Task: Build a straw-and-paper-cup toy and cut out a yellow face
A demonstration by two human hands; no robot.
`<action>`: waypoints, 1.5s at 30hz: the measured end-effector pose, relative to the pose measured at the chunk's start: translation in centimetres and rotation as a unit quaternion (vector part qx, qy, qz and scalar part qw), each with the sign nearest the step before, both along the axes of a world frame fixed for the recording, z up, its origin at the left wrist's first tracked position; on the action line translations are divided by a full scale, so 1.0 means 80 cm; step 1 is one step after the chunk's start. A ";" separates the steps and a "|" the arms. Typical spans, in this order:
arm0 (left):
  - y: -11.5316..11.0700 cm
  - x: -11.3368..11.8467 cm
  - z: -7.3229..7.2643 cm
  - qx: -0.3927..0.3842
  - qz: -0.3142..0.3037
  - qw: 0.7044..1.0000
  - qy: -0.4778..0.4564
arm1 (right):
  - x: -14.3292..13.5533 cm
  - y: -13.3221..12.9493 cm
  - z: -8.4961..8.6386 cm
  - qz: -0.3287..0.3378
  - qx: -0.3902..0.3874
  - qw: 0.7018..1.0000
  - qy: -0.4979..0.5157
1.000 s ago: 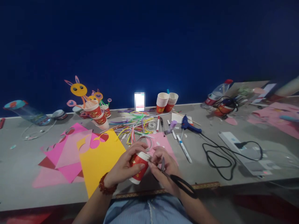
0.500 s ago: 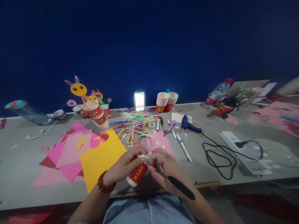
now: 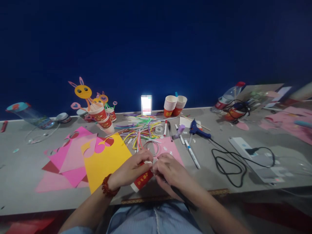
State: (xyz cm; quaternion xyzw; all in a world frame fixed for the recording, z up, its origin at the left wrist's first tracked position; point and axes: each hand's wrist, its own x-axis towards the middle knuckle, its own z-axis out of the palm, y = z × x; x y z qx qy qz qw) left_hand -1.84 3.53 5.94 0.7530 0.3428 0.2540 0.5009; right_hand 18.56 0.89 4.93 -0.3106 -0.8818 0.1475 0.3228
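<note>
A red paper cup [image 3: 142, 179] with gold lettering lies tilted in front of me, its pale rim toward the lower left. My left hand [image 3: 137, 165] is closed around its upper side, thumb and fingers meeting near the far end. Against that same end, the fingers of my right hand [image 3: 167, 169] are pinched together; what is between the fingertips is hidden. A long black-handled tool [image 3: 181, 195] also sits in my right hand and runs back under the wrist; its kind is unclear. Just beyond my hands is a round tape-like ring [image 3: 151, 148] on pink paper [image 3: 172, 148].
Yellow cut paper [image 3: 107, 162] and pink sheets [image 3: 73, 156] lie left. Bunny-decorated cups [image 3: 97, 112] stand behind them. Colourful pipe-cleaner-like strips [image 3: 141, 130] spread mid-table, with stacked cups [image 3: 170, 107] behind. To the right are markers [image 3: 192, 154], a glue gun [image 3: 198, 130], its cord and a power strip [image 3: 253, 162].
My right hand has turned slightly at the cup's end, and the black-handled tool now shows less under the wrist. The cup has tipped a little flatter in my left hand.
</note>
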 end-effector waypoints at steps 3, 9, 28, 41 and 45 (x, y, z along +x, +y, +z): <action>0.003 0.000 0.000 -0.004 -0.005 1.000 0.026 | 0.001 0.003 0.000 0.026 0.031 0.999 -0.035; 0.011 0.000 -0.004 0.001 -0.031 0.997 0.069 | -0.003 0.007 0.004 0.010 0.079 0.985 -0.152; 0.011 -0.008 -0.018 -0.076 0.005 0.997 -0.018 | 0.019 0.000 0.015 -0.003 -0.161 0.986 -0.038; 0.004 -0.002 -0.023 -0.022 0.046 0.999 0.000 | 0.009 -0.001 -0.006 0.007 -0.085 0.996 -0.011; -0.003 0.001 -0.015 0.022 0.056 0.998 -0.007 | 0.005 -0.010 -0.002 -0.053 -0.181 0.981 0.050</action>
